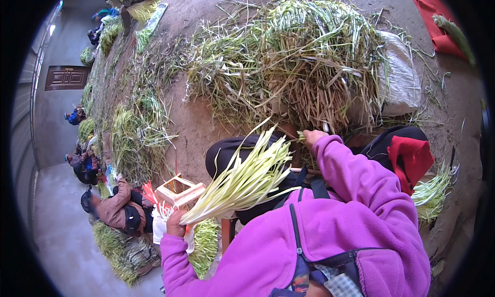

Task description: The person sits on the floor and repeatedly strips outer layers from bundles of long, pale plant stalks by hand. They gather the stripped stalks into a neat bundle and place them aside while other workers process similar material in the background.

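My left hand is closed around the white lower ends of a bunch of pale yellow-green leafy stalks, which look like chives. Their loose leaves fan up and rightward over my lap. My right hand is by my knees, at the near edge of a big heap of stalks. A short pale green piece sticks out at its fingertips; the rest of its grip is hidden. Beside my left hand are a small wooden stool frame, red strips and a white bag.
A stuffed white woven sack lies against the heap's right side. More stalks lie below my left hand, and a bundle rests at right. Left of me a person sits; other people are farther off. Red cloth lies upper right.
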Demonstrator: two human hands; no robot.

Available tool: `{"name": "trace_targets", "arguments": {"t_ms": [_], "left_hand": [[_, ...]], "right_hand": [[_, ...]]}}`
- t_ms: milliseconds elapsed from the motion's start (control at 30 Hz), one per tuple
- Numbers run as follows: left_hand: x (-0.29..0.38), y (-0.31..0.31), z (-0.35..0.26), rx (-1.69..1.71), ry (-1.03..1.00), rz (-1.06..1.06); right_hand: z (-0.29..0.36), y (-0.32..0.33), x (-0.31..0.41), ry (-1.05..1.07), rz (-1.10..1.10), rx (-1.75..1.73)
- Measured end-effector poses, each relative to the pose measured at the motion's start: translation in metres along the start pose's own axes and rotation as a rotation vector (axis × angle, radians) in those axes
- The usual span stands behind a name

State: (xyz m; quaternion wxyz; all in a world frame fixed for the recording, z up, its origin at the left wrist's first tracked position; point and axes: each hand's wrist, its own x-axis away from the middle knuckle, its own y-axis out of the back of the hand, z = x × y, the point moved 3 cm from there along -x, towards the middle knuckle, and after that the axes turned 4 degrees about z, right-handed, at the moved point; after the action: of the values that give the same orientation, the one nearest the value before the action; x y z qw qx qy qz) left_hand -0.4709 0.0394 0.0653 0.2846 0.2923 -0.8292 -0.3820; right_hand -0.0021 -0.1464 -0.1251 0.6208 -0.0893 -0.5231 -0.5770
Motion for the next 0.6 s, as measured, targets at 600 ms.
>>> {"name": "trace_targets", "arguments": {"t_ms": [600], "left_hand": [[-0.003, 0.01, -0.041, -0.173, -0.037, 0.034]], "right_hand": [[0.107, 0.07, 0.057, 0.741, -0.529, -0.115]]}}
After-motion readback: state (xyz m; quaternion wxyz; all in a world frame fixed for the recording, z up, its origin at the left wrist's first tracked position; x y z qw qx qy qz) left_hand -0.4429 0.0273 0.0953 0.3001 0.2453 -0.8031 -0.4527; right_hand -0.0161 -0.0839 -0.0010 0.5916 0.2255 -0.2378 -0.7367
